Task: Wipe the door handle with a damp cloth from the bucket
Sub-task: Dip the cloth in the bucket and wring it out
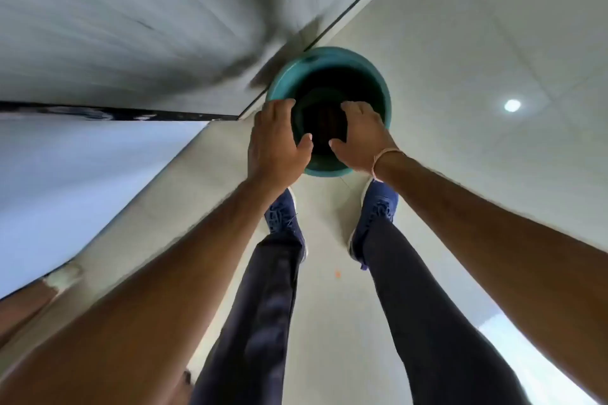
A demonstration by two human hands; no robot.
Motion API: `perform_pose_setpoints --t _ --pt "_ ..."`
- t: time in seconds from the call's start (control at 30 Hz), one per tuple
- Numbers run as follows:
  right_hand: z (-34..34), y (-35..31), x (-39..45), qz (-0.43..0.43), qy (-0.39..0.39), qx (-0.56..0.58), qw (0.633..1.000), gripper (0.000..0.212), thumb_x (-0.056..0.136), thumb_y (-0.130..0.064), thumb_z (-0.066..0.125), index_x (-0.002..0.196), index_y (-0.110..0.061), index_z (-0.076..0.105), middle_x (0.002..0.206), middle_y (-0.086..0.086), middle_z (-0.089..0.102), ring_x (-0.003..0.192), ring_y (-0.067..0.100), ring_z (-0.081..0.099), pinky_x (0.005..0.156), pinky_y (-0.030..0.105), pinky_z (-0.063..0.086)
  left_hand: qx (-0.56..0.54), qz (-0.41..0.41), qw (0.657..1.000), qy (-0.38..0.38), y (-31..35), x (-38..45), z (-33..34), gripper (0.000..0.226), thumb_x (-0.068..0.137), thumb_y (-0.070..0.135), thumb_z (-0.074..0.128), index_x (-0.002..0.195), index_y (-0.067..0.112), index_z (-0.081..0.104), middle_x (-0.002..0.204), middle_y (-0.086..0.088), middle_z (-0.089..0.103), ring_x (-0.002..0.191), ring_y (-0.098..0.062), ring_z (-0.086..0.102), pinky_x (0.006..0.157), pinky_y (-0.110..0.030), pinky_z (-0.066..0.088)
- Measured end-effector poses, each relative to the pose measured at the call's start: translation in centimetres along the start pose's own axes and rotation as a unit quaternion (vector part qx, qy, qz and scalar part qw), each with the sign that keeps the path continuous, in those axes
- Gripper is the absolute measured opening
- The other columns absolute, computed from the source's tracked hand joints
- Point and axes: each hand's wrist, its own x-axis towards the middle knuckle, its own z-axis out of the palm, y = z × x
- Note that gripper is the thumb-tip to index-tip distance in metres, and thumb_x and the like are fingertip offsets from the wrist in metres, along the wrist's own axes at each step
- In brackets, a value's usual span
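Clearly little is done: both hands, left hand [278,138] and right hand [362,135], reach spread and empty into the round teal plastic bucket [383,89] on the floor by 2 blue shoes [283,217], cloth and door handle unseen.

bucket [378,76]: teal | shoes [283,217]: navy | floor [460,43]: pale grey

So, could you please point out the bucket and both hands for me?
bucket [330,54]: head view, far teal rim.
left hand [274,145]: head view, back of the hand.
right hand [365,136]: head view, back of the hand.
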Motion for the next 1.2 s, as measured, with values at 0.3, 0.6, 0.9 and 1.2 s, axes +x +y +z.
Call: perform_pose_setpoints --t 0.3,0.6,0.9,1.2 --pt "9.0 1.8 11.0 0.159 -0.079 0.08 0.981 0.057 0.092 -0.029 0.074 0.143 -0.008 0.058 0.139 0.017 0.065 0.131 0.035 0.062 0.108 0.034 0.051 -0.035 0.009 0.994 0.102 -5.6 2.9 6.0 0.056 0.09 0.018 0.07 0.143 0.011 0.055 0.168 -0.013 0.036 0.154 -0.033 0.038 0.119 -0.051 0.046" --pt "11.6 2.9 18.1 0.111 -0.151 -0.08 0.979 0.065 0.114 -0.041 0.029 0.166 -0.006 0.012 0.175 0.015 0.011 0.162 0.029 0.012 0.13 0.036 0.008 -0.024 0.022 0.992 0.124 -6.3 3.5 7.5 0.06 0.087 0.02 0.067 0.145 0.009 0.055 0.167 -0.014 0.04 0.159 -0.031 0.034 0.129 -0.04 0.031" --pt "13.2 2.8 19.0 0.11 -0.133 -0.001 0.985 0.059 0.115 -0.038 0.028 0.164 -0.006 0.023 0.172 0.014 0.023 0.161 0.029 0.02 0.131 0.038 0.014 -0.02 0.033 0.994 0.098 -6.9 3.1 7.6 0.06 0.091 0.018 0.066 0.148 0.011 0.052 0.171 -0.011 0.035 0.164 -0.03 0.024 0.131 -0.042 0.031" --pt "12.9 2.3 17.2 0.199 -0.08 0.159 0.964 0.064 0.108 -0.052 0.041 0.142 0.0 0.058 0.139 0.02 0.064 0.13 0.037 0.061 0.114 0.038 0.047 -0.023 0.038 0.996 0.077 -7.0 2.9 7.3 0.061 0.09 0.017 0.068 0.148 0.01 0.05 0.171 -0.012 0.034 0.165 -0.03 0.022 0.131 -0.045 0.033"
